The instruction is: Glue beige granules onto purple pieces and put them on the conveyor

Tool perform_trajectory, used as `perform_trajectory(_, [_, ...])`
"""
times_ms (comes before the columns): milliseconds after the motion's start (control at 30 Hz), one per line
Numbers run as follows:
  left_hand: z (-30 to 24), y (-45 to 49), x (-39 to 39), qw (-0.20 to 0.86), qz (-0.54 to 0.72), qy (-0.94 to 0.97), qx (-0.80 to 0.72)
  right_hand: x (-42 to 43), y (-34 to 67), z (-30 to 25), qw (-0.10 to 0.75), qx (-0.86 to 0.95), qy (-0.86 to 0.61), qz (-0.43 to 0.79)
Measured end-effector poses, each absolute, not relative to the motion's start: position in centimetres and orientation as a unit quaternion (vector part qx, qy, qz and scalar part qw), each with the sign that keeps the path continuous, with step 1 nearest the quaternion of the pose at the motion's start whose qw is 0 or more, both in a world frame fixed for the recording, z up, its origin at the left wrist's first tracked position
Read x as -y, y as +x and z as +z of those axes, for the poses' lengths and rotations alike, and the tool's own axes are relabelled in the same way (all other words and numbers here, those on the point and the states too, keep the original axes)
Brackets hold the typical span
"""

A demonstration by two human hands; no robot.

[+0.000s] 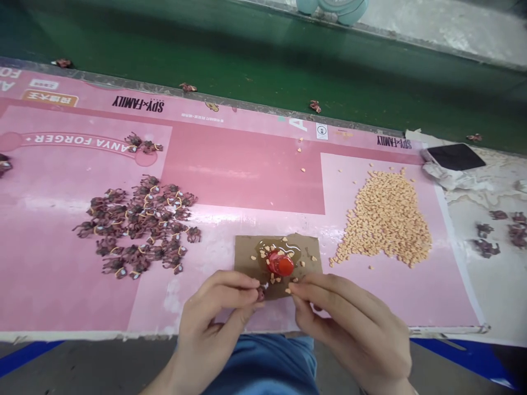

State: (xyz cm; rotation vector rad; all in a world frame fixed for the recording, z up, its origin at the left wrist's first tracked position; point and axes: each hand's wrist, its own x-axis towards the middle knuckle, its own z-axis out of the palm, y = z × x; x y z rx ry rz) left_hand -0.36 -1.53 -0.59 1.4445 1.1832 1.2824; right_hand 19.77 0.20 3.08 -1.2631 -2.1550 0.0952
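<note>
My left hand (218,312) pinches a small dark red-brown figurine (261,294) at the near edge of a cardboard square (247,258). On that square lies an amber glue puddle (263,255) with a glossy red blob (280,264) in it and scattered tan granules around it. My right hand (349,323) comes in from the other side, its fingertips pinching a tan granule (288,288). A large heap of tan granules (385,219) lies to the right, and a spread of similar dark figurines (140,225) with yellow bands lies to the left.
A pink printed mat (242,170) covers the bench, and a few figurines (142,144) sit near its far side. Beyond its edge lies a green surface (247,49). To the right are a black flat slab (455,156), crumpled paper (448,178) and more figurines (486,247).
</note>
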Motion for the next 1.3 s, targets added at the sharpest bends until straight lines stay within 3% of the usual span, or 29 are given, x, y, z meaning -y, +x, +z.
perform_trajectory(200, [-0.4,-0.3,1.6,0.294,0.506,0.670,-0.457,0.3,17.8,3.0,0.380,0.763,-0.511,0.110])
perform_trajectory(367, [-0.5,-0.2,1.8,0.266,0.501,0.693,-0.446,0.3,17.3,2.8,0.396,0.754,-0.512,0.116])
perform_trajectory(633, [-0.3,-0.4,1.7,0.197,0.459,0.730,-0.466,1.7,17.2,3.0,0.300,0.820,-0.487,0.036])
perform_trajectory(767, [-0.2,0.1,1.3,0.255,0.487,0.680,-0.485,2.6,18.3,3.1,0.303,0.796,-0.508,0.128])
perform_trajectory(933, [-0.3,0.7,1.2,0.467,0.514,0.512,-0.506,3.2,20.0,3.0,0.412,0.658,-0.608,0.165])
perform_trajectory(1000, [-0.4,0.1,0.8,0.502,0.507,0.477,-0.513,3.2,21.1,2.8,0.438,0.626,-0.622,0.174])
perform_trajectory(1133, [0.5,-2.5,-3.4,0.424,0.432,0.579,-0.545,2.8,23.2,2.1,0.438,0.633,-0.608,0.196])
perform_trajectory(1233, [1.9,-4.2,-10.9,0.309,0.286,0.672,-0.609,2.8,23.8,1.6,0.475,0.589,-0.630,0.174])
perform_trajectory(1300, [2.5,-4.7,-17.0,0.258,0.270,0.677,-0.634,3.1,23.9,1.2,0.491,0.562,-0.646,0.160])
